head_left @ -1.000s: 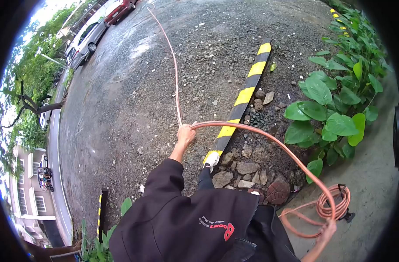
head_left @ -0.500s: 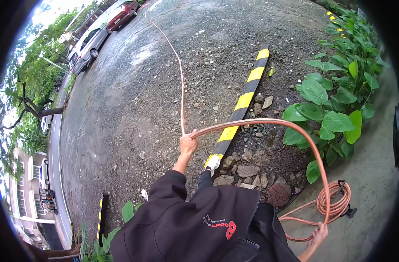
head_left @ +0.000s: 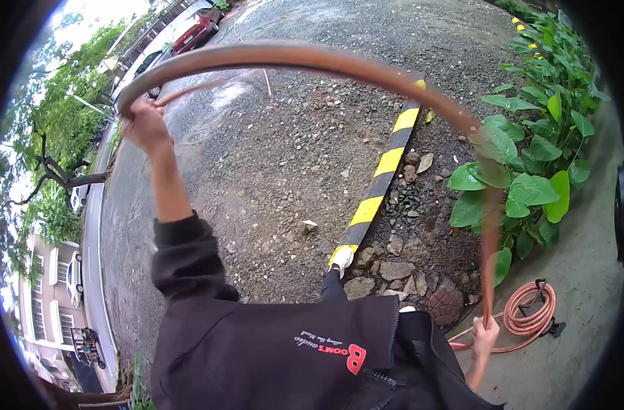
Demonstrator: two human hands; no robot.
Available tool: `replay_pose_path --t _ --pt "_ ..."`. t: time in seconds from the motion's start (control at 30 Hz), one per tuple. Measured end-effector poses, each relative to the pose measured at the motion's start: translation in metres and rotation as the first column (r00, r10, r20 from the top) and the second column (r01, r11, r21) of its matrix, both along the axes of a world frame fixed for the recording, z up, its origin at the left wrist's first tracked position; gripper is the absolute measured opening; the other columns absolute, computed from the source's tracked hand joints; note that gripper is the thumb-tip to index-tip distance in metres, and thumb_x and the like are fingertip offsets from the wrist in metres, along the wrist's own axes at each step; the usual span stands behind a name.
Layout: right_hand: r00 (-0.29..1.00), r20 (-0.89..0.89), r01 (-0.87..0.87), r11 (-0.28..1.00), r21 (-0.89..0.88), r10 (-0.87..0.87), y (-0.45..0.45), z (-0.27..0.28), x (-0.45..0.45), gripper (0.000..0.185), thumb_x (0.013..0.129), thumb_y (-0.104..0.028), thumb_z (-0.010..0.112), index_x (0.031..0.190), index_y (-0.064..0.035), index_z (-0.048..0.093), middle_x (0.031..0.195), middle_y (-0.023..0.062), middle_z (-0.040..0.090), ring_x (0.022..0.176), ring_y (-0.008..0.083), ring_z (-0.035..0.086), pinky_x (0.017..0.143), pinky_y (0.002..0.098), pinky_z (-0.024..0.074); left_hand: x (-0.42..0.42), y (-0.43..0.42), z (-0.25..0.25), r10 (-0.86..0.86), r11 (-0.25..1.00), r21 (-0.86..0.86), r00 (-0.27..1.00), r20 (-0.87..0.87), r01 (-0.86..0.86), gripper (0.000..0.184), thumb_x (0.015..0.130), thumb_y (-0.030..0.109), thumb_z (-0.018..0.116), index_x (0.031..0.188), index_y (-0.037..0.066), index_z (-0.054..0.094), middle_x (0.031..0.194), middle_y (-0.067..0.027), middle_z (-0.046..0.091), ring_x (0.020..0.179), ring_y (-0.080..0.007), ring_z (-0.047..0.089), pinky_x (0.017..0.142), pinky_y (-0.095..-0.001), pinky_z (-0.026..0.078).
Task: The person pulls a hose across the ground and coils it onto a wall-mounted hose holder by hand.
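Observation:
An orange-brown hose [head_left: 305, 56] arches in front of me from one hand to the other. My left hand [head_left: 148, 126], raised at the far left, is wrapped round it. Low on the right, my right hand [head_left: 486, 333] grips the other side of the arch. Beyond my left hand, the hose runs on over the gravel towards the back. A coil of the same hose [head_left: 529, 309] hangs beside my right hand on a dark holder, partly hidden behind the loops.
A yellow-and-black striped bar [head_left: 381, 181] lies on the gravel [head_left: 257, 184] by my shoe [head_left: 342, 257]. Loose stones [head_left: 396, 270] border it. Leafy plants [head_left: 530, 191] line the right side. Parked cars [head_left: 194, 33] stand at the far left.
My left hand has swung up and left, lifting the hose into a higher, wider arch. My right hand has shifted slightly up and left, still gripping the hose.

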State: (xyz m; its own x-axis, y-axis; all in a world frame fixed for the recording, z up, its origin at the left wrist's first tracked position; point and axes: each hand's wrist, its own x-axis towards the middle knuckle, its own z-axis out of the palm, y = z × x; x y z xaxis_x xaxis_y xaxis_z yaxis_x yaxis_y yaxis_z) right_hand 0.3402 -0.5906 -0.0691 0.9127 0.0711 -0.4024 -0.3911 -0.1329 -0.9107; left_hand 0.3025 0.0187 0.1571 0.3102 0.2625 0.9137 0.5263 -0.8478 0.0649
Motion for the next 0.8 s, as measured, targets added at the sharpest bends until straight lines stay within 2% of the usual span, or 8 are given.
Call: replay_pose_path --t 0.07,0.17,0.27,0.33,0.37,0.43,0.7,0.8 --pt "0.974 -0.033 0.226 0.951 0.211 -0.224 0.005 -0.04 0.006 0.032 0.079 -0.011 0.053 0.059 -0.0148 0.028 0.047 -0.0064 0.027 0.038 0.0033 0.028 0.036 0.0191 0.0186 -0.011 -0.027 -0.143 0.013 0.994 -0.099 0.943 -0.333 -0.048 0.037 0.083 0.037 0.044 0.082 0.002 0.057 0.057 -0.0192 0.055 0.053 -0.0309 0.053 0.049 -0.0397 0.041" --pt "0.947 -0.115 0.312 0.946 0.089 -0.302 -0.009 -0.063 0.011 0.025 0.08 -0.01 0.051 0.061 -0.0122 0.035 0.048 -0.0032 0.032 0.038 0.006 0.031 0.033 0.0209 0.0211 -0.075 -0.124 -0.358 -0.285 0.803 -0.49 0.504 -0.815 -0.34 0.037 0.083 0.038 0.045 0.094 0.005 0.056 0.061 -0.0221 0.056 0.059 -0.0351 0.055 0.054 -0.0413 0.043" --pt "0.878 -0.222 0.452 0.888 0.086 -0.425 0.001 -0.069 0.007 0.028 0.08 -0.022 0.058 0.058 -0.0167 0.041 0.046 -0.0071 0.033 0.034 0.0046 0.03 0.032 0.0204 0.0209 -0.09 -0.125 -0.336 -0.12 0.729 -0.579 0.764 -0.633 -0.365 0.04 0.082 0.039 0.046 0.105 0.007 0.054 0.066 -0.0249 0.057 0.066 -0.0393 0.057 0.059 -0.0428 0.045" --pt "0.849 -0.373 0.437 0.895 0.093 -0.375 -0.006 -0.099 0.004 0.017 0.079 -0.023 0.06 0.069 -0.0155 0.049 0.047 -0.0096 0.035 0.034 0.002 0.029 0.03 0.0177 0.0197 -0.083 -0.077 -0.256 0.145 0.933 -0.197 0.817 -0.559 -0.3 0.051 0.088 0.043 0.035 0.097 -0.003 0.057 0.085 -0.0182 0.061 0.071 -0.0236 0.06 0.053 -0.036 0.043" --pt "0.86 -0.358 0.391 0.92 0.008 -0.362 -0.003 -0.113 0.0 0.02 0.078 -0.027 0.062 0.067 -0.0152 0.05 0.047 -0.0088 0.036 0.034 0.0026 0.032 0.03 0.0189 0.0211 -0.078 -0.066 -0.222 0.03 0.633 -0.63 0.828 -0.56 -0.449 0.048 0.085 0.041 0.044 0.064 0.0 0.058 0.05 -0.0077 0.052 0.04 -0.0188 0.046 0.037 -0.0327 0.034" --pt "0.887 -0.306 0.26 0.921 -0.291 -0.347 0.01 -0.127 0.001 0.033 0.076 -0.034 0.063 0.058 -0.0132 0.045 0.046 -0.0062 0.04 0.035 0.0052 0.034 0.032 0.0224 0.0252 -0.061 -0.094 -0.175 0.085 0.288 -0.951 0.992 -0.091 -0.112 0.049 0.08 0.043 0.053 0.048 0.007 0.043 0.043 0.0004 0.038 0.036 -0.0093 0.033 0.035 -0.0252 0.026" --pt "0.814 -0.233 0.555 0.831 0.042 -0.532 -0.002 -0.137 0.106 0.045 0.077 -0.043 0.058 0.051 -0.0074 0.047 0.046 0.0019 0.047 0.039 0.0115 0.046 0.038 0.0289 0.036 -0.057 -0.207 -0.106 -0.257 0.622 -0.783 0.941 -0.221 -0.014 0.044 0.086 0.026 0.048 0.049 0.002 0.044 0.044 0.004 0.031 0.04 -0.0052 0.028 0.038 -0.0249 0.02" --pt "0.95 -0.005 0.31 0.946 -0.097 -0.312 -0.046 -0.134 0.169 0.042 0.079 -0.04 0.055 0.052 -0.0077 0.051 0.047 0.0013 0.048 0.046 0.0114 0.05 0.048 0.0294 0.04 -0.048 -0.227 -0.096 -0.323 0.656 -0.742 0.939 -0.114 0.136 0.045 0.087 0.027 0.05 0.049 0.003 0.042 0.046 0.0055 0.026 0.043 -0.0043 0.024 0.039 -0.0262 0.015"
